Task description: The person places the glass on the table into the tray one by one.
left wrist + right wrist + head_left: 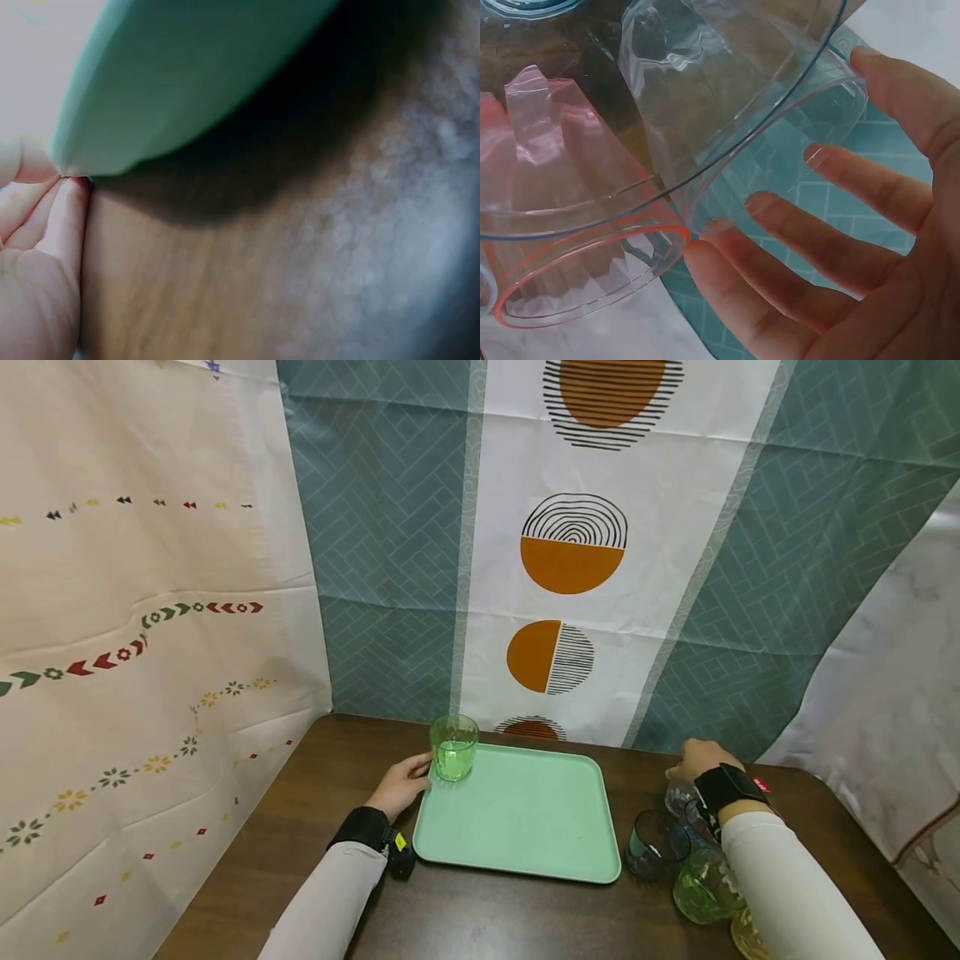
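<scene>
A pale green tray [517, 814] lies on the table with a green glass [454, 747] upright at its far left corner. My left hand [400, 785] pinches the tray's left edge; in the left wrist view the thumb and fingers [56, 225] meet at the rim. My right hand [703, 760] reaches over a clear cup [742, 112] at the right. In the right wrist view its fingers [825, 247] are spread along that cup's rim, fingertips at or touching it. Firm contact cannot be made out.
Near the right hand stand a dark grey glass [658, 847], a green glass [705, 889], a yellow glass [746, 935] partly under the sleeve, a blue-rimmed cup [759, 142] and a red-rimmed pink cup [592, 281]. Patterned cloth [390, 527] hangs behind the table.
</scene>
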The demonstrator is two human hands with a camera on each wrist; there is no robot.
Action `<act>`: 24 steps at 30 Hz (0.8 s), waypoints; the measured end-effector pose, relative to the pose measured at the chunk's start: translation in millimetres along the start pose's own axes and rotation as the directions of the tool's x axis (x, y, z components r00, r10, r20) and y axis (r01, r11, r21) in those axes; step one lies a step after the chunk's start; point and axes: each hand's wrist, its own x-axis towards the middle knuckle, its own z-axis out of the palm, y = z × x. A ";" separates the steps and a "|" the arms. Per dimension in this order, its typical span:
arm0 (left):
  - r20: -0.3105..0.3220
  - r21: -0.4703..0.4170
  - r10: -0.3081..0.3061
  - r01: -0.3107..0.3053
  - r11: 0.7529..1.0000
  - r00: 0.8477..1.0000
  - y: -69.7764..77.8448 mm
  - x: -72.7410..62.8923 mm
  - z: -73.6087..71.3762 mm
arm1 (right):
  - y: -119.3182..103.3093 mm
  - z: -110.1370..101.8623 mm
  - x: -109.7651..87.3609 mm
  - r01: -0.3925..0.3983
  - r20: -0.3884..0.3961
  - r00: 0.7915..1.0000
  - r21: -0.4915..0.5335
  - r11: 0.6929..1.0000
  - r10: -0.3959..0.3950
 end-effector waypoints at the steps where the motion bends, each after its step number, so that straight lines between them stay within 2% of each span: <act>1: -0.001 -0.001 0.001 -0.001 1.000 1.000 0.0 0.1 0.3 | -1.1 -0.4 -1.4 0.002 -0.002 1.000 0.001 1.000 -0.002; 13: -0.008 0.009 0.005 -0.005 1.000 1.000 -0.4 2.3 1.0 | -20.9 -6.6 -21.2 0.030 -0.047 0.998 0.030 0.999 -0.029; 24: 0.003 -0.008 0.008 -0.008 1.000 1.000 -3.5 4.0 0.9 | -20.1 -2.2 -17.2 0.062 -0.082 0.995 0.018 0.998 -0.061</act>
